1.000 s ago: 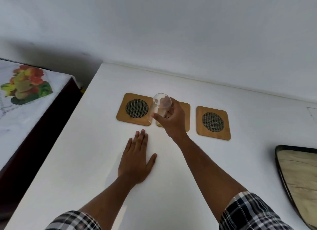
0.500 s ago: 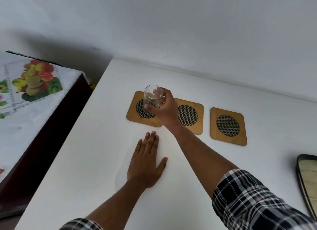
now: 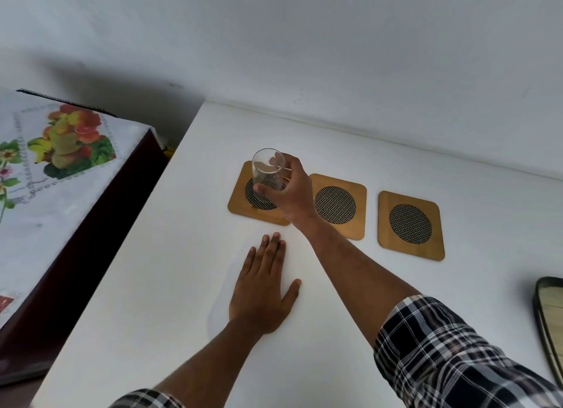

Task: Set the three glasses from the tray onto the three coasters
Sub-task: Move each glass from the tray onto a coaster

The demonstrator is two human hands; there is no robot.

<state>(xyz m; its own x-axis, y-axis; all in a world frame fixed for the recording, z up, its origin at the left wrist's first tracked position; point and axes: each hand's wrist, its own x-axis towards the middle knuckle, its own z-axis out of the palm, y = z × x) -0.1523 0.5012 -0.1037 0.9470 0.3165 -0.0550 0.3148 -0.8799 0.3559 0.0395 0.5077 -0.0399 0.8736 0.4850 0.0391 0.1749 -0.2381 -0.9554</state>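
Three square wooden coasters with dark mesh centres lie in a row on the white table. My right hand [image 3: 294, 191] is shut on a clear glass [image 3: 268, 176], holding it upright over the left coaster [image 3: 240, 202]; its base looks at or just above the mesh, and I cannot tell whether it touches. The middle coaster [image 3: 336, 206] and the right coaster [image 3: 411, 224] are bare. My left hand [image 3: 263, 285] lies flat on the table in front of the left coaster, fingers spread, holding nothing. Only an edge of the tray [image 3: 548, 325] shows at the far right; other glasses are out of view.
The white table [image 3: 152, 285] meets a white wall at the back. Its left edge drops beside a lower dark piece of furniture covered by a fruit-print cloth [image 3: 54, 170].
My right hand has carried the glass leftward from above the middle coaster to over the left coaster and lowered it. My left hand has stayed flat on the table.
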